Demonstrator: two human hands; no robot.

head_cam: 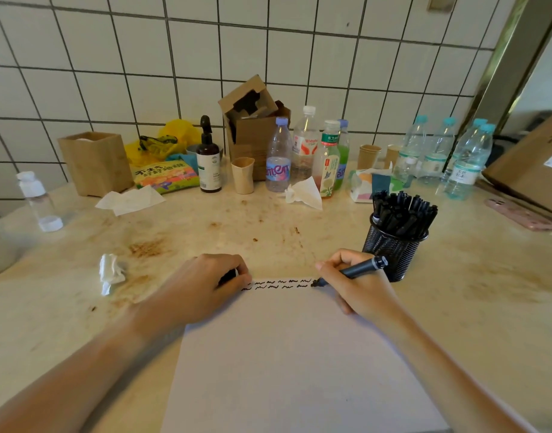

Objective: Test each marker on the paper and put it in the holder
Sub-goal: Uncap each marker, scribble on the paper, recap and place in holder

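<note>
Right now I am pressing the marker [356, 271] tip to the paper [287, 354] at its far right corner, roughly one o'clock from the sheet's middle, and adding a squiggle at the end of the second row. My right hand [352, 289] is pinching the barrel between thumb and fingers, the butt end angling off toward two o'clock. Two short rows of black wavy test marks [278, 284] are already running along the top edge; everything below them is blank. My left hand [206, 285] is resting on the sheet's top left corner at eleven o'clock, fingers curled around something small and dark, likely the cap, though I cannot tell for sure. Just beyond my right hand, at one o'clock, the black mesh holder [393, 245] is standing packed with dark markers. I am seeing no loose markers lying about, so I judge the job is far along, perhaps on its last pen; capping and dropping this one in is what remains.
</note>
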